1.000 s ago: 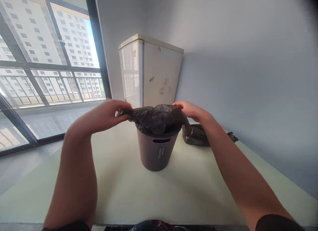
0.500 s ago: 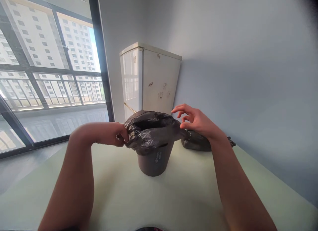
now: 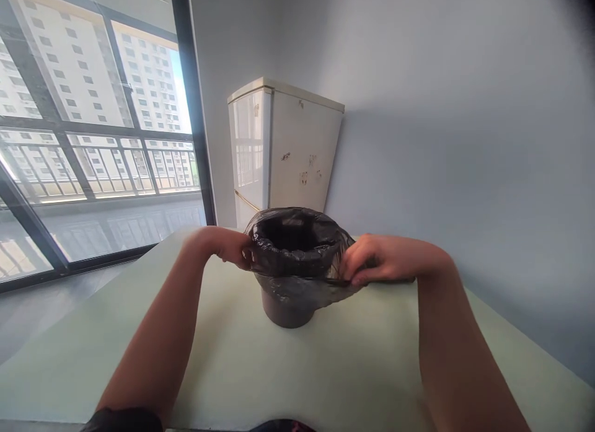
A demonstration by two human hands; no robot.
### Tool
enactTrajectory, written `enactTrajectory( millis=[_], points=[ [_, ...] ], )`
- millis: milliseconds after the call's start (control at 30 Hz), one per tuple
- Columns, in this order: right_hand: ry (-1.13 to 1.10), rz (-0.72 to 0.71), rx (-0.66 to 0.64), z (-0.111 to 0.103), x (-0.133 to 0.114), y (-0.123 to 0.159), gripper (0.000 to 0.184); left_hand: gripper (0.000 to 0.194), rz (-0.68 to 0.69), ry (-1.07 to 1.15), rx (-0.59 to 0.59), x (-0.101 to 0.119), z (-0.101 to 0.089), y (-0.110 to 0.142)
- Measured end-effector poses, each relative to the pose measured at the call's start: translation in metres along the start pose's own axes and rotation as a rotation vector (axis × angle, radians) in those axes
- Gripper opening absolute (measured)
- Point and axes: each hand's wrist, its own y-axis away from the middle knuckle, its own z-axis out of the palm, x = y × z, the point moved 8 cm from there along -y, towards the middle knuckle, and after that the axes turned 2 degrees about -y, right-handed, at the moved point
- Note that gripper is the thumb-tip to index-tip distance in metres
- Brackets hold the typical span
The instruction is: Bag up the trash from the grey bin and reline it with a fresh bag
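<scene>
Pinching the black bag (image 3: pixel 297 288): your left hand (image 3: pixel 231 246) and right hand (image 3: pixel 374 258), opposite sides. Bag draped over upright bin (image 3: pixel 288 314), mouth open.

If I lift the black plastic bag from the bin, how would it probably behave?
The black bag is probably floppy, since it wrinkles and drapes over the bin. It seems light: partly see-through near the right hand. Its shiny surface may feel slippery.

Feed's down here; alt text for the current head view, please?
A black bag lines a dark bin on a pale green table, its top folded over the outside. The right hand pinches it at one side; the left hand touches the other. A white fridge-like unit stands behind.
</scene>
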Motion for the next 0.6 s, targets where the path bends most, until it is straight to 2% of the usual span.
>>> enactTrajectory(
  millis=[67,133,200,300,333,367,400,467,533,600],
  points=[
    [-0.011,0.129,-0.037,0.0,0.016,0.004,0.023,0.035,-0.016,0.01,-0.036,-0.003,-0.002,0.003],
    [0.018,0.239,0.066,-0.012,0.031,0.008,0.024,0.029,0.003,0.011,0.073,0.0,-0.017,0.013],
    [0.023,0.296,0.288,-0.031,0.043,0.009,0.026,0.028,0.021,-0.002,0.266,0.006,-0.039,0.027],
    [-0.134,0.262,0.768,-0.06,0.062,0.012,0.037,0.038,-0.005,0.003,0.556,0.011,-0.062,0.042],
    [-0.204,0.264,0.884,-0.062,0.072,0.011,0.041,0.043,-0.016,0.005,0.607,0.011,-0.065,0.042],
    [-0.268,0.288,0.944,-0.06,0.084,0.007,0.046,0.048,-0.019,0.003,0.618,0.011,-0.064,0.038],
    [-0.331,0.327,0.947,-0.055,0.096,-0.001,0.049,0.051,-0.01,-0.007,0.594,0.012,-0.06,0.032],
    [-0.479,0.391,0.863,-0.038,0.118,-0.019,0.052,0.056,0.037,-0.033,0.505,0.012,-0.05,0.015],
    [-0.653,0.387,0.82,-0.024,0.133,-0.033,0.055,0.058,0.098,-0.042,0.444,0.011,-0.042,0.002],
    [-0.761,0.365,0.834,-0.019,0.14,-0.039,0.055,0.057,0.133,-0.05,0.424,0.008,-0.038,-0.004]
  ],
)
